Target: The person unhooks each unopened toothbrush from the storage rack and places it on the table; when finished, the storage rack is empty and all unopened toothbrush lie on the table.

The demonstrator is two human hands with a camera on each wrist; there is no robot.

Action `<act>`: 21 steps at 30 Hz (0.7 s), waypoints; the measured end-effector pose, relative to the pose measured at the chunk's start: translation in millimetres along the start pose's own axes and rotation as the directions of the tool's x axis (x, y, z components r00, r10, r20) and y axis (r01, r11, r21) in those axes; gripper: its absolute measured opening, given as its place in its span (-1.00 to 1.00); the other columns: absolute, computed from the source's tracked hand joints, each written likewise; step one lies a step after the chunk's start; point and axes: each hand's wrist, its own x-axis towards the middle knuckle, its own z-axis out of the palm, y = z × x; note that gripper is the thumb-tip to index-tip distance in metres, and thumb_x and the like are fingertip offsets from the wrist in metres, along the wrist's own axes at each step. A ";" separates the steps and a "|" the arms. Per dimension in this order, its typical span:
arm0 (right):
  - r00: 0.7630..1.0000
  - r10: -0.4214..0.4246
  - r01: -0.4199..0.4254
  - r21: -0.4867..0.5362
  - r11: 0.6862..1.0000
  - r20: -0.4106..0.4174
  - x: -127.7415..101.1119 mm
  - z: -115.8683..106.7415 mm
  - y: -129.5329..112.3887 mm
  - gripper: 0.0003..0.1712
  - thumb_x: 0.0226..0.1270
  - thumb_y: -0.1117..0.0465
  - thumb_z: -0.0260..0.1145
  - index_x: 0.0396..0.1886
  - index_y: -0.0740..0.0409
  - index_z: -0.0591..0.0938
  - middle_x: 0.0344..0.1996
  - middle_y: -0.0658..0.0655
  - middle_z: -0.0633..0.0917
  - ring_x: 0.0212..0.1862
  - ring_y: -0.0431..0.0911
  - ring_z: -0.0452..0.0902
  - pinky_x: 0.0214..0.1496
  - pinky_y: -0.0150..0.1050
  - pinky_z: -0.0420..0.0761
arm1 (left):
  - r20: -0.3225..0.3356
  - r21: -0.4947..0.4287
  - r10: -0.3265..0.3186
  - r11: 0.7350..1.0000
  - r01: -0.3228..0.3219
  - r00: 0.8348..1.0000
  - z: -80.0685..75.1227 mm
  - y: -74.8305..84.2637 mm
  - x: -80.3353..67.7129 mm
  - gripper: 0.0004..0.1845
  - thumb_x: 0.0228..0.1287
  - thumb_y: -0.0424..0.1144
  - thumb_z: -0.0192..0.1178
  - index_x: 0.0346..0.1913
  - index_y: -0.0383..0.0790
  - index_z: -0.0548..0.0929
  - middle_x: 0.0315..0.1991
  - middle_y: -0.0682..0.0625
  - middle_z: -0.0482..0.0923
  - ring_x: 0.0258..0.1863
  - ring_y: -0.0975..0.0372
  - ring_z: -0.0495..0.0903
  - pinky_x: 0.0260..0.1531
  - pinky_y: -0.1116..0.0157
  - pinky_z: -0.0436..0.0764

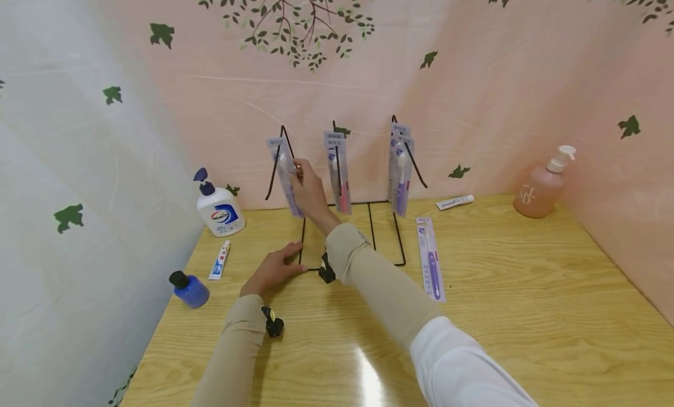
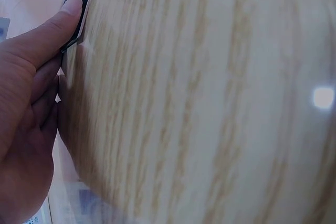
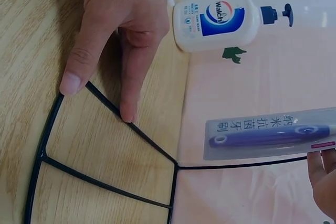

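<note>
A packaged purple toothbrush hangs tilted on the left hook of a black wire display rack. My right hand pinches this pack by its right edge; in the right wrist view only some fingertips show beside the toothbrush package. Down at the rack's front left corner, my left hand rests with thumb and forefinger stretched along the base wires, as the right wrist view also shows. Packs with a pink toothbrush hang on the middle hook, and purple toothbrush packs on the right one.
Left of the rack stand a white pump bottle, a toothpaste tube and a blue bottle. To its right lie another packaged toothbrush and a white tube. A pink pump bottle stands far right, near the curtain.
</note>
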 end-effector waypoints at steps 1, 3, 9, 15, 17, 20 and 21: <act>1.000 -0.004 0.004 -0.002 1.000 0.001 -0.8 -0.7 0.5 -0.58 0.52 0.18 0.02 0.31 0.12 0.36 -0.01 0.17 0.60 0.00 -0.05 0.55 0.03 -0.22 0.58 | -0.001 0.000 0.001 1.000 -0.001 1.000 0.0 0.0 0.3 -0.26 0.23 0.04 0.27 0.44 -0.02 0.28 0.48 -0.02 0.13 0.49 0.03 0.04 0.44 -0.04 0.07; 1.000 -0.010 0.010 0.006 1.000 0.006 -2.3 -2.2 1.7 -0.58 0.52 0.18 0.01 0.32 0.11 0.36 0.01 0.16 0.60 0.00 -0.06 0.54 0.03 -0.24 0.58 | -0.003 -0.001 0.009 1.000 -0.009 1.000 -0.1 0.7 0.8 -0.26 0.23 0.04 0.27 0.44 -0.03 0.28 0.48 -0.04 0.14 0.49 0.02 0.04 0.44 -0.04 0.07; 1.000 -0.026 0.025 0.042 0.999 0.015 -9.2 -6.5 1.9 -0.59 0.52 0.20 0.02 0.30 0.09 0.38 -0.03 0.16 0.62 -0.10 -0.07 0.55 -0.15 -0.32 0.58 | 0.001 0.010 0.013 1.000 -0.013 1.000 0.0 -1.5 3.7 -0.25 0.23 0.06 0.26 0.44 -0.03 0.28 0.48 -0.07 0.12 0.48 -0.01 0.06 0.43 -0.04 0.08; 0.999 -0.036 0.035 0.065 0.997 0.021 -16.8 -9.9 0.2 -0.64 0.51 0.23 0.02 0.24 0.12 0.40 -0.08 0.18 0.63 -0.15 -0.06 0.56 -0.23 -0.36 0.58 | 0.000 0.010 0.002 1.000 -0.002 1.000 0.0 -1.2 2.7 -0.25 0.23 0.05 0.26 0.44 -0.06 0.28 0.48 -0.11 0.08 0.46 -0.07 0.09 0.42 -0.05 0.10; 0.999 -0.040 0.038 0.069 0.997 0.026 -18.7 -10.8 0.4 -0.64 0.51 0.22 0.03 0.24 0.12 0.40 -0.10 0.18 0.63 -0.18 -0.07 0.56 -0.25 -0.37 0.58 | -0.003 0.005 0.005 1.000 -0.005 1.000 -0.2 -0.1 1.5 -0.26 0.23 0.02 0.26 0.44 -0.08 0.28 0.48 -0.12 0.08 0.45 -0.08 0.10 0.41 -0.06 0.11; 0.998 -0.054 0.051 0.071 0.996 0.035 -21.9 -12.7 0.9 -0.65 0.51 0.23 0.03 0.23 0.12 0.41 -0.14 0.17 0.65 -0.22 -0.08 0.57 -0.29 -0.38 0.59 | -0.010 0.003 0.010 1.000 -0.010 1.000 -0.2 1.6 0.3 -0.26 0.23 0.00 0.27 0.43 -0.09 0.28 0.48 -0.12 0.09 0.44 -0.08 0.12 0.41 -0.06 0.13; 0.998 -0.060 0.057 0.072 0.996 0.037 -23.1 -13.6 0.7 -0.65 0.50 0.23 0.03 0.23 0.13 0.41 -0.15 0.17 0.65 -0.23 -0.08 0.57 -0.30 -0.38 0.59 | -0.012 0.004 0.014 1.000 -0.014 1.000 0.0 1.9 0.1 -0.27 0.24 -0.01 0.27 0.43 -0.10 0.28 0.47 -0.13 0.10 0.44 -0.08 0.12 0.41 -0.06 0.14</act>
